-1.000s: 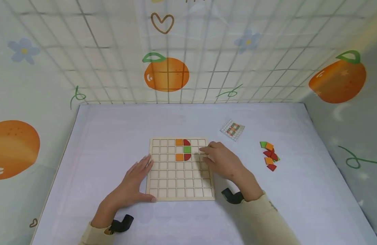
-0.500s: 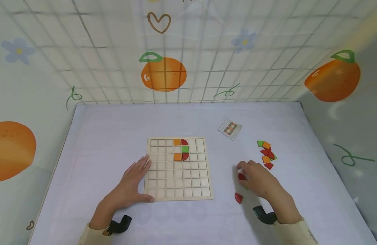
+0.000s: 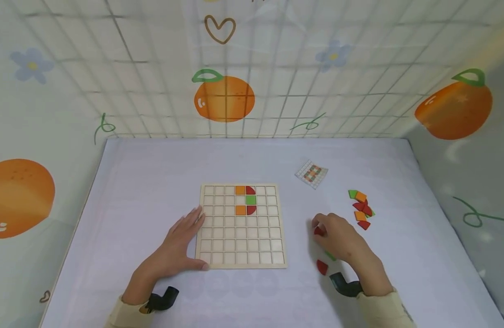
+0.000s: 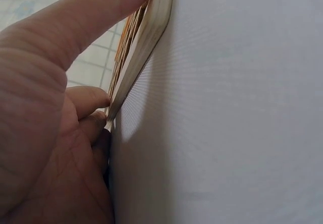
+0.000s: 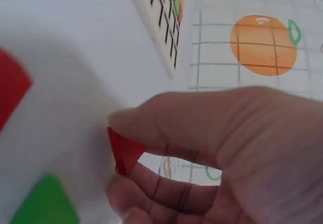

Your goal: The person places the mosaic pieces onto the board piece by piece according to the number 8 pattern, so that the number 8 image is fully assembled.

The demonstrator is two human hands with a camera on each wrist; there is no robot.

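A wooden grid board (image 3: 241, 246) lies on the white table. Two orange squares, a green square (image 3: 250, 200) and two red quarter-circle tiles (image 3: 251, 210) sit in its upper cells. My left hand (image 3: 179, 248) rests at the board's left edge, fingers straight and thumb at the near-left corner. To the right of the board, my right hand (image 3: 339, 238) pinches a red quarter-circle tile (image 5: 126, 151) between thumb and fingers, close over the table. Below that hand lie a green tile (image 3: 330, 256), partly hidden, and another red quarter-circle tile (image 3: 322, 267).
Farther right is a loose cluster of red, green and orange tiles (image 3: 360, 216), some overlapping. A small card (image 3: 311, 174) printed with a coloured grid pattern lies beyond the board's far right corner. Printed cloth walls (image 3: 272, 91) stand behind and at both sides.
My right hand has moved from over the board's right side to the loose tiles at its right and picked a red quarter-circle tile between its fingers. The left hand keeps its place.
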